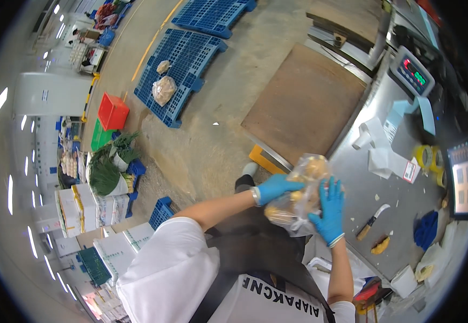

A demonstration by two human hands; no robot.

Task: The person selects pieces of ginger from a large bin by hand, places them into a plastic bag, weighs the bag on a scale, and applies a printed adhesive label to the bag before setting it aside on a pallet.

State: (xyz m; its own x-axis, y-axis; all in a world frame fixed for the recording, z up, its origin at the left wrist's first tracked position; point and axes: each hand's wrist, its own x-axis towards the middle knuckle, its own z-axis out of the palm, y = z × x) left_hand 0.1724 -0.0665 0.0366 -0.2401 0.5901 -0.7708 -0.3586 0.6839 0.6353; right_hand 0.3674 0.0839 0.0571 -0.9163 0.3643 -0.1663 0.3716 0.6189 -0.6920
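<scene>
Both my hands wear blue gloves and hold a clear plastic bag (313, 168) of yellowish-brown, lumpy produce in front of my body, by the edge of a steel table (347, 185). My left hand (277, 188) grips the bag's left side, its fingers pressed in against the plastic. Across the right side lies my right hand (329, 212), clasping the bag with its fingers along the plastic. Nearest to that hand on the table are a knife (373, 222) with a curved blade and wooden handle, and a yellow-brown piece of produce (380, 246). The kind of produce is unclear.
A brown-topped platform (306, 102) stands ahead. On the table are a lit scale display (412, 74), label strips (379, 153), yellow tape rolls (428, 158) and a blue cloth (426, 230). Bags (164, 90) lie on a blue pallet (191, 51); leafy greens (107, 169) stand left.
</scene>
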